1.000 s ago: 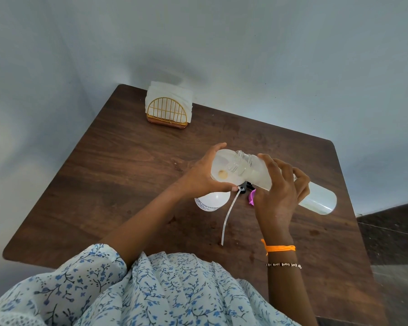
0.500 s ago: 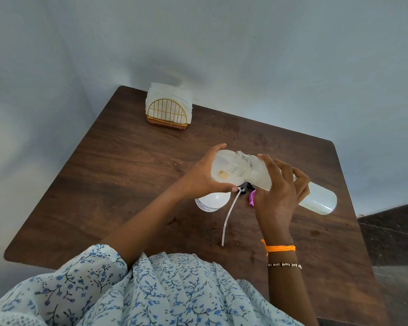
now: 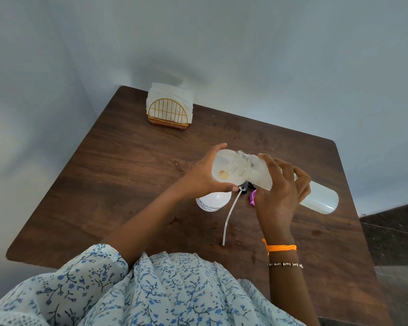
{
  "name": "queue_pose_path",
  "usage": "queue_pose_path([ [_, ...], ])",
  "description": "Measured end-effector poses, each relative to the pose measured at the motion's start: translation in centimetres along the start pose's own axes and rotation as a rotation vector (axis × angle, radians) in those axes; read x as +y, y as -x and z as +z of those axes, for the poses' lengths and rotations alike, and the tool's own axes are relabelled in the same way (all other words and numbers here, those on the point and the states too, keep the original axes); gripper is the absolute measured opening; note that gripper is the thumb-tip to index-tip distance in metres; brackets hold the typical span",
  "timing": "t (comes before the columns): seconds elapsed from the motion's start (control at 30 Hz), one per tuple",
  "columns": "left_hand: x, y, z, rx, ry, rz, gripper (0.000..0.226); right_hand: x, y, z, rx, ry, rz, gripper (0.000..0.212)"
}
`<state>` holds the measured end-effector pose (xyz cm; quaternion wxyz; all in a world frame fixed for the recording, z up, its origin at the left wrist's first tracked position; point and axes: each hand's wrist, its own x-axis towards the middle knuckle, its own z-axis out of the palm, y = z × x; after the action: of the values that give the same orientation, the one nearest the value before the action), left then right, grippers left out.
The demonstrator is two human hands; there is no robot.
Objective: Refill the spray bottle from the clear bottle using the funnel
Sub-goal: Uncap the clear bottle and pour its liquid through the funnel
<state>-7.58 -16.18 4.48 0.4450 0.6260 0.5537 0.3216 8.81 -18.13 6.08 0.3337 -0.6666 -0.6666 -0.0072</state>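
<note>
Head view, looking down: right hand [image 3: 280,198] wraps the long clear plastic bottle [image 3: 316,196], fingers curled over its upper body, bottle tipped nearly level with its threaded open mouth inside the bowl of the translucent white plastic funnel [image 3: 222,170]. Left hand [image 3: 203,177] grips the funnel rim, thumb along the near edge, fingers over the far side. Funnel sits over the white rounded spray bottle [image 3: 213,201], which stands on the dark brown wooden counter [image 3: 127,172]; only the bottle's lower shoulder shows below the left hand, so whether the spout is properly seated in the neck cannot be told. Removed spray head lies just right of it, mostly hidden: a black collar [image 3: 244,185], a pink trigger part [image 3: 253,198] and a thin white dip tube [image 3: 230,217] trailing toward the person. A gold wire napkin holder [image 3: 167,112] with white napkins stands well apart at the far edge. Risks, as judged: a tan spot low in the funnel bowl marks the drain, and it looks narrow, so a steeper tilt could fill the bowl faster than it empties and send liquid over the rim. Spray bottle has no hand on its body; a sideways push on the funnel could tip it. Spray bottle is opaque, so an overfill would back up unseen. Liquid level in the clear bottle is hard to read.
</note>
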Motion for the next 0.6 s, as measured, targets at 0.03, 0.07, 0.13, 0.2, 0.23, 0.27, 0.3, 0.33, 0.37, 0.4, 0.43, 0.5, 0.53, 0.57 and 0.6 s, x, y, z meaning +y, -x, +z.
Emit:
queue_pose_path([
  [0.03, -0.06, -0.02, 0.0, 0.001, -0.003, -0.001, 0.101, 0.02, -0.01, 0.03, 0.003, 0.0, -0.001, 0.069],
  [0.07, -0.08, -0.03, 0.0, 0.001, -0.006, -0.001, 0.102, 0.01, -0.01, 0.04, 0.004, 0.001, -0.003, 0.069],
  [0.13, -0.11, -0.05, 0.0, 0.001, -0.008, -0.004, 0.102, -0.05, 0.0, 0.0, 0.004, -0.002, -0.002, 0.068],
  [0.2, -0.15, -0.08, 0.03, 0.001, -0.008, -0.007, 0.102, -0.15, 0.01, -0.08, 0.003, -0.012, 0.005, 0.067],
  [0.23, -0.17, -0.09, 0.04, 0.002, -0.01, -0.008, 0.102, -0.17, 0.02, -0.1, 0.003, -0.016, 0.008, 0.066],
  [0.27, -0.16, -0.09, 0.05, 0.002, -0.01, -0.008, 0.102, -0.18, 0.02, -0.11, 0.004, -0.016, 0.008, 0.067],
  [0.3, -0.13, -0.08, 0.04, 0.001, -0.008, -0.008, 0.102, -0.15, 0.02, -0.11, 0.004, -0.013, 0.004, 0.067],
  [0.33, -0.12, -0.09, 0.04, -0.001, -0.004, -0.009, 0.102, -0.13, 0.01, -0.1, 0.004, -0.01, 0.0, 0.068],
  [0.37, -0.12, -0.08, 0.02, -0.001, -0.004, -0.009, 0.102, -0.09, 0.01, -0.09, 0.005, -0.009, -0.001, 0.069],
  [0.4, -0.12, -0.1, 0.02, -0.001, -0.006, -0.009, 0.101, -0.08, 0.01, -0.08, 0.005, -0.01, -0.002, 0.069],
  [0.43, -0.14, -0.1, 0.01, 0.0, -0.009, -0.01, 0.101, -0.09, 0.03, -0.1, 0.007, -0.01, -0.005, 0.069],
  [0.5, -0.15, -0.1, 0.03, 0.001, -0.01, -0.009, 0.101, -0.15, 0.05, -0.15, 0.009, -0.008, -0.006, 0.068],
  [0.53, -0.15, -0.09, 0.04, 0.001, -0.009, -0.008, 0.101, -0.18, 0.02, -0.15, 0.007, -0.008, -0.001, 0.068],
  [0.57, -0.15, -0.1, 0.04, 0.001, -0.008, -0.008, 0.101, -0.18, 0.02, -0.16, 0.004, -0.006, 0.005, 0.068],
  [0.6, -0.14, -0.11, 0.04, 0.001, -0.006, -0.008, 0.101, -0.19, 0.01, -0.14, 0.001, -0.003, 0.008, 0.069],
])
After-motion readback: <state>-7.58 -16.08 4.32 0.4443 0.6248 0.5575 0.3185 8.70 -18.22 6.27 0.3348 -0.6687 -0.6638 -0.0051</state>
